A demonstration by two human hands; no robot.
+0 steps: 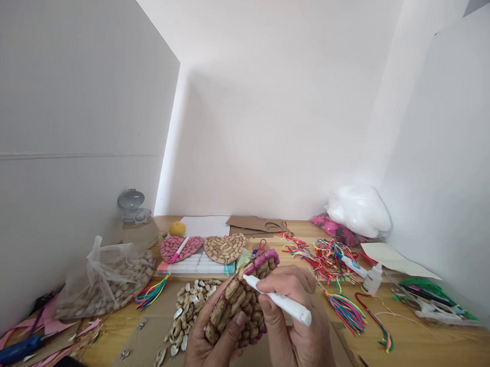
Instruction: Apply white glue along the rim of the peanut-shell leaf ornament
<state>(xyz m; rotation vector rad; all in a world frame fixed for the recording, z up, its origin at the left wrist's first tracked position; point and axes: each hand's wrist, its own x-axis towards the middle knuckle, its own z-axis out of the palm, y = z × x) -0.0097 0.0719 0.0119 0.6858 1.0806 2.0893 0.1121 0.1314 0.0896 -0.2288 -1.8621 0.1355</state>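
My left hand grips a peanut-shell craft piece by its lower left side, thumb across the front. Most of its shells are plain tan; those along the top and right edge are coloured magenta. Between the fingers and thumb of my right hand is a white marker, its tip at the piece's upper edge. Behind them, a pink peanut-shell heart with a pink-and-white marker on it and a plain peanut-shell heart rest on a case of markers.
Loose peanut shells lie on cardboard to the left. A bag of peanuts, a glue gun and a lidded jar stand farther left. At right are colourful cords, a small bottle and a plastic tray.
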